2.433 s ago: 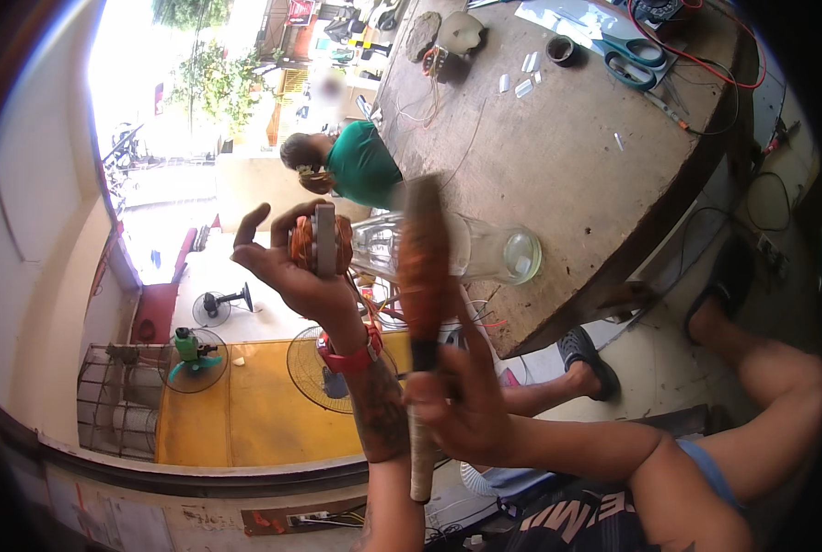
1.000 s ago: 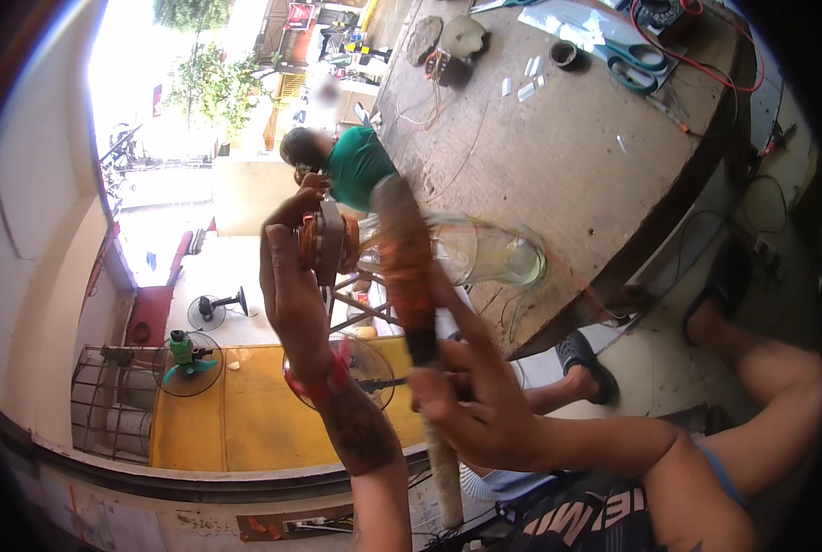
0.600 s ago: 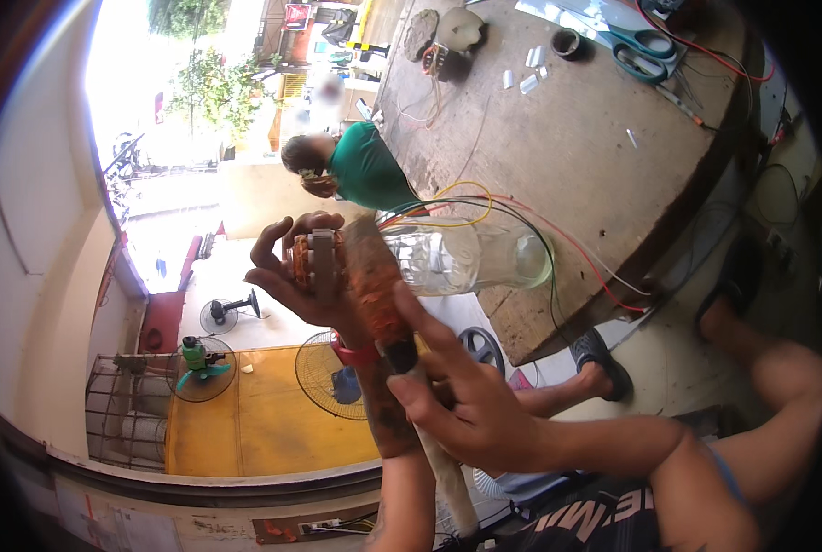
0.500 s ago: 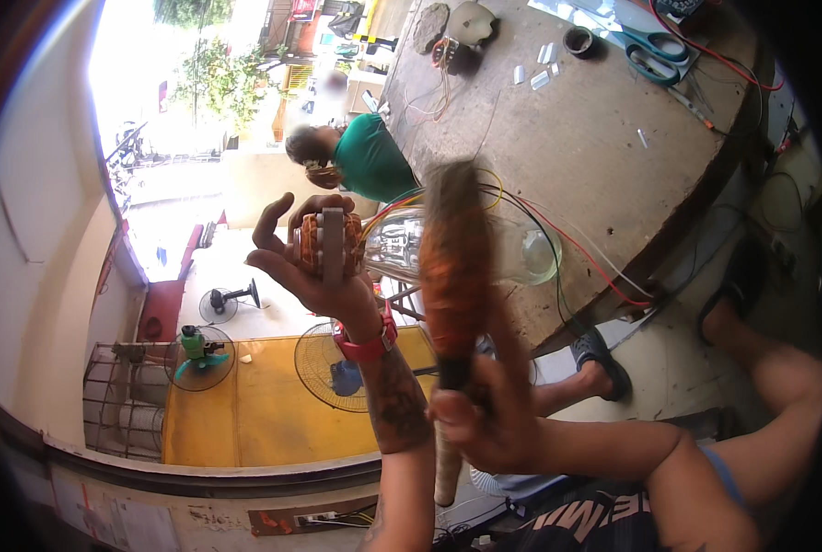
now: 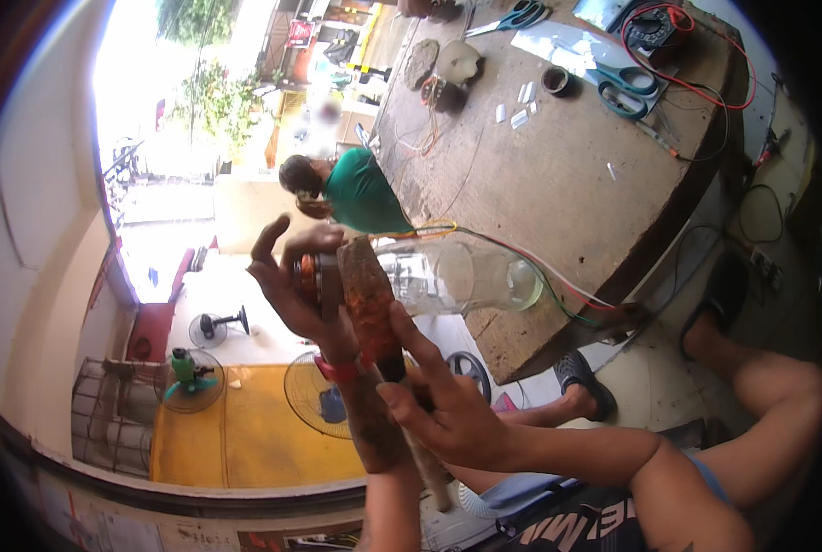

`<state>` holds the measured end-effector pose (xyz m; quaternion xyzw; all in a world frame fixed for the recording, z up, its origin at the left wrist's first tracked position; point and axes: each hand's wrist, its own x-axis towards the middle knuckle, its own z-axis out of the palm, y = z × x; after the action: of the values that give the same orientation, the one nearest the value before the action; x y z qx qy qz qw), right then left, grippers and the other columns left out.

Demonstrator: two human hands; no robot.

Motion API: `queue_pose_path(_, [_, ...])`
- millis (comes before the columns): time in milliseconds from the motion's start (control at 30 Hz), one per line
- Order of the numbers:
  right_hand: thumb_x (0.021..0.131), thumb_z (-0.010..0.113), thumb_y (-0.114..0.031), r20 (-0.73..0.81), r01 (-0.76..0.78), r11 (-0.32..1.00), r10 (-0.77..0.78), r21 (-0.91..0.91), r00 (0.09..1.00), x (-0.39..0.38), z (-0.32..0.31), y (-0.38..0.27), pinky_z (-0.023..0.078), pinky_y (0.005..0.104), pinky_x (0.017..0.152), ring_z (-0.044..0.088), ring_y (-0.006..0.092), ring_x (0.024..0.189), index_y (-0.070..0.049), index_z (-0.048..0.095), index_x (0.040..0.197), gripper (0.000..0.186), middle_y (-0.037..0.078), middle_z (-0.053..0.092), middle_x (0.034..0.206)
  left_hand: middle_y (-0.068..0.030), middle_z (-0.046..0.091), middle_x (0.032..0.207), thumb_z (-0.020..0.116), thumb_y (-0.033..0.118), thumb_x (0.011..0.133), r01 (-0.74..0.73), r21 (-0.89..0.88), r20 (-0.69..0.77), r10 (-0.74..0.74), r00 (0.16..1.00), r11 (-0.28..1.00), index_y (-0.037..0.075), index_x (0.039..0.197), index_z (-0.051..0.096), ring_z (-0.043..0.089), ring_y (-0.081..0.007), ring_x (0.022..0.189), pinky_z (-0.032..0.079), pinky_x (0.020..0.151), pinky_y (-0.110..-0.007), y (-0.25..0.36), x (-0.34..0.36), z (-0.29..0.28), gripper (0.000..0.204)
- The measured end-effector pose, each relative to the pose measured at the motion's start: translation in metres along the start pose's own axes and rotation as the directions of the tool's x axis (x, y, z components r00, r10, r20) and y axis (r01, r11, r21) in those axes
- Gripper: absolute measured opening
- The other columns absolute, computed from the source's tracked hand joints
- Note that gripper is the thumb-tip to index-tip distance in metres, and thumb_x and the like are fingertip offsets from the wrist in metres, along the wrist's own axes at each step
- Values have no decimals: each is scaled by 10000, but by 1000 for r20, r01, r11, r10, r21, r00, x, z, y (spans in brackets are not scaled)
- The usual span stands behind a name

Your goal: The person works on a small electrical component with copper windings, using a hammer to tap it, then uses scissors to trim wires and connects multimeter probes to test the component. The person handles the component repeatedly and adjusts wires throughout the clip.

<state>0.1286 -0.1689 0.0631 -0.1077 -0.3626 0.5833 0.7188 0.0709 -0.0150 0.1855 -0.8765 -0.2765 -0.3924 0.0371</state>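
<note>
My left hand [image 5: 291,293], with a red watch on its wrist, is wrapped around a motor stator [image 5: 310,281] with copper windings and a metal ring. Against the stator is the narrow end of a clear glass bottle [image 5: 457,276], whose base points right over the table edge. Yellow, red, white and green wires [image 5: 521,253] trail rightward along the bottle. My right hand [image 5: 448,409] grips a rough, club-shaped stick [image 5: 370,299] with an orange middle and a black band. The stick's blunt end overlaps the stator's ring; whether they touch I cannot tell.
On the wooden table [image 5: 512,175] lie scissors [image 5: 627,92], a tape roll [image 5: 555,81], small white pieces [image 5: 521,115], another wired part [image 5: 439,92] and a multimeter [image 5: 650,26]. A person in green [image 5: 365,191] sits beyond. Fans [image 5: 324,396] stand to the left.
The stick has swung left, from in front of the bottle to the stator, with my right hand following. The view has shifted, showing more of the table's far end.
</note>
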Motion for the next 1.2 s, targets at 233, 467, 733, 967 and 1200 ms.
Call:
queue_pose_path(233, [1034,660,-248,-58,47,986,-57,-162,997,-1,-14,-13,569,398,724,735,327,763,-85,222,1664,785,181,717,888,-200,733,927,211,589,1130,375,-304,-133,-429,894,876,64,1486,417,701,-181,776,568,744,-268,-2,-8,3,667])
queue_pose_path(467, [1031,603,-262,11,35,-229,104,-973,994,63,-177,-91,591,511,704,750,373,823,-381,364,1614,642,177,747,960,-202,580,1391,566,533,1051,449,-424,-105,-535,838,787,-24,1531,342,563,-291,1347,466,1141,-409,-8,-41,13,769])
queue_pose_path(733, [852,766,-228,74,210,-399,330,-893,941,94,-203,-65,490,461,1062,510,366,1370,-184,401,1608,840,216,530,1448,-158,660,1326,754,210,1002,248,-706,-279,-582,764,664,-29,1380,496,671,-214,1197,525,1063,-352,19,-66,55,516])
queue_pose_path(967, [678,925,-549,260,217,204,218,-955,941,48,-182,-2,402,514,1166,460,509,1375,-66,177,1655,1322,301,467,1481,-153,688,1277,736,243,1017,249,-724,-244,-577,779,643,-42,1371,506,687,-216,1168,537,1053,-357,18,-52,47,509])
queue_pose_path(1200, [641,925,-625,115,125,176,-66,-976,991,49,-143,35,454,567,1085,507,537,1323,-96,43,1677,1459,319,447,1476,-146,694,1241,707,198,1035,141,-739,-340,-546,766,659,-53,1352,514,693,-176,1104,545,963,-298,22,-24,22,448])
